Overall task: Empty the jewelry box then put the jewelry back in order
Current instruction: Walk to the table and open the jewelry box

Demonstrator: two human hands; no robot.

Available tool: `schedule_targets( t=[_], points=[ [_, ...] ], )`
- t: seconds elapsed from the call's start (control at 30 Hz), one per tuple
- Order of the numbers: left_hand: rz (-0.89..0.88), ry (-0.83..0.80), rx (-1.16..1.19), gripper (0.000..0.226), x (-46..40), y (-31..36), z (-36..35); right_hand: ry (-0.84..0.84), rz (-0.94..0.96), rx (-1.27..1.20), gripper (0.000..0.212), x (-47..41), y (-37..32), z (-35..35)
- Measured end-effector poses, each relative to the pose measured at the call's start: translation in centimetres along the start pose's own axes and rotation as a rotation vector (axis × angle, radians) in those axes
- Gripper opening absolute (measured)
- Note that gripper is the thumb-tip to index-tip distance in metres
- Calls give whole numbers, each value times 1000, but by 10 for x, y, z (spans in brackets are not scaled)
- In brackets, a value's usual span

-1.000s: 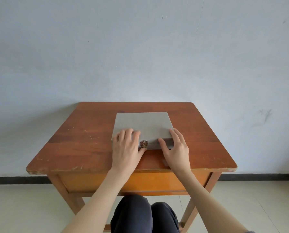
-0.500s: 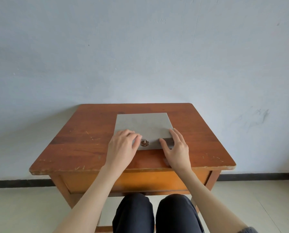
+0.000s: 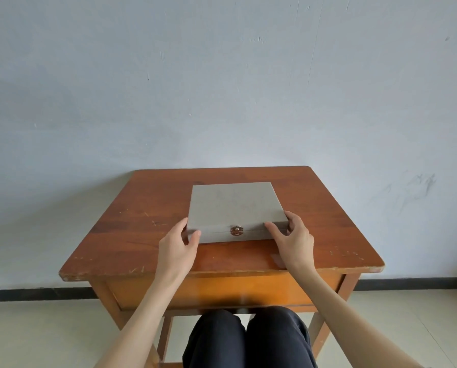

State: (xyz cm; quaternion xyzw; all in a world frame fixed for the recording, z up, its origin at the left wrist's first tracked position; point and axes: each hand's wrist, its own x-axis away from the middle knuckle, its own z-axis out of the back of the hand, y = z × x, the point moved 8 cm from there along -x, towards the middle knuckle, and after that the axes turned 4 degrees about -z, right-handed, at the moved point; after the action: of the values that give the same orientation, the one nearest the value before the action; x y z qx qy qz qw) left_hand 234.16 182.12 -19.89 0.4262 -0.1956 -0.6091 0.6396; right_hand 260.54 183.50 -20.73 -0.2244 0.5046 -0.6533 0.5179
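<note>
One wooden desk [image 3: 131, 235] stands against a pale wall, its top scuffed along the near edge, and it carries everything here. On it, near the middle and a little toward the person, lies one flat grey jewelry box [image 3: 234, 205], lid down and closed, so no jewelry can be seen or counted yet. Two hands frame the box at its near corners. The left hand [image 3: 177, 248] grips the near left corner, thumb on the front face and fingers curled round the side. The right hand [image 3: 295, 240] grips the near right corner the same way, thumb on the front edge and fingers wrapped round the side. Held like this, the box seems to be steadied or squared up toward the person before opening, which I judge to be the first step of the emptying. One small brass clasp [image 3: 237, 230] sits at the middle of the front face, between the two thumbs, untouched and apparently fastened.
</note>
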Motion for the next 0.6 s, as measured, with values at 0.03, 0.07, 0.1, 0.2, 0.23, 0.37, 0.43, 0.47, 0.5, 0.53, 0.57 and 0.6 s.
schedule_targets(
  t=[0.03, 0.07, 0.1, 0.2, 0.23, 0.37, 0.43, 0.47, 0.5, 0.53, 0.57, 0.6],
  points=[
    [-6, -8, 10, 50, 0, 2, 0, -15, -9, -28, 53, -1, 0, 1],
    [-21, -13, 17, 52, -1, 4, 0, -38, -19, -64, 52, -2, -1, 2],
    [-40, -11, 24, 54, -2, 8, 1, -61, -21, -108, 52, -3, -3, 4],
    [-80, 10, 71, 58, -11, 19, 11, -122, -2, -215, 53, -9, -17, 9],
    [-88, 10, 98, 59, -15, 22, 14, -139, 5, -243, 53, -11, -23, 10],
    [-103, 9, 221, 62, -35, 36, 21, -207, 29, -341, 50, -28, -46, 7],
    [-104, 4, 284, 63, -47, 41, 22, -231, 58, -348, 45, -38, -56, 5],
    [-111, 0, 311, 64, -53, 45, 22, -233, 75, -352, 44, -43, -62, 4],
    [-118, -7, 335, 65, -61, 48, 21, -229, 87, -358, 43, -49, -68, 3],
    [-124, -16, 362, 67, -69, 51, 20, -222, 92, -363, 44, -56, -73, 3],
    [-127, -26, 392, 67, -77, 54, 18, -218, 93, -369, 47, -63, -77, 2],
    [-132, -36, 420, 68, -85, 57, 16, -223, 96, -373, 49, -71, -81, -1]
  ],
)
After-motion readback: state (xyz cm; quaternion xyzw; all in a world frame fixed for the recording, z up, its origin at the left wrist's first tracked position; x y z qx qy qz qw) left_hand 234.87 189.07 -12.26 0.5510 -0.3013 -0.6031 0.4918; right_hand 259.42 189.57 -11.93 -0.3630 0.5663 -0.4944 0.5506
